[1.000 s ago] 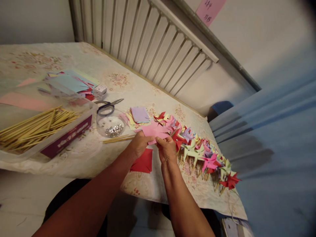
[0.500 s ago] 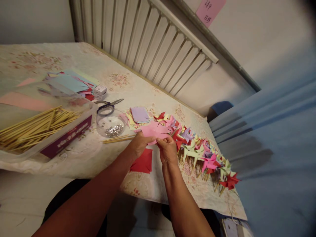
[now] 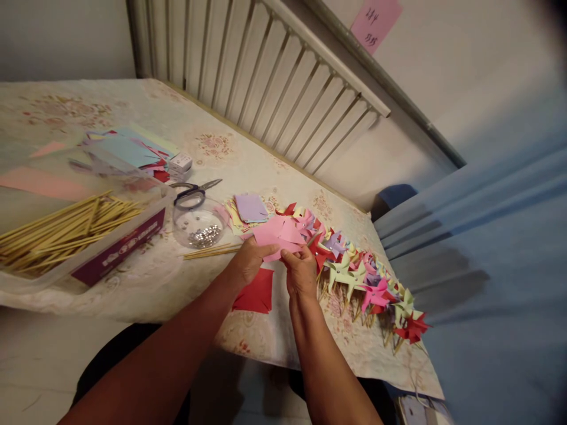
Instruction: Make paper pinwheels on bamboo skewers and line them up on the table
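Now, the slits in the pink paper (image 3: 271, 231) have drawn closer to flat; half a second ago they gaped more, and the cut flaps stood apart. Both hands have barely moved: the left hand (image 3: 248, 260) pinches the sheet at its near left edge, the right hand (image 3: 302, 268) pinches just beside it, thumbs close together, the sheet held up above the desk (image 3: 170, 133). That reads as a small adjustment of one sheet, with no stick or pin through it that I can see.

And the textures! Thin, matte paper, crisp at its cuts; beneath, a flat red square (image 3: 260, 294), slit at the corners. Slim, straw-coloured sticks (image 3: 210, 252) lie left of the hands, beside a clear round dish (image 3: 189, 219) of shiny little metal pieces (image 3: 206, 236). Over on the right, pinwheels (image 3: 375, 294) crowd together, their curled paper blades bright against the floral cloth.
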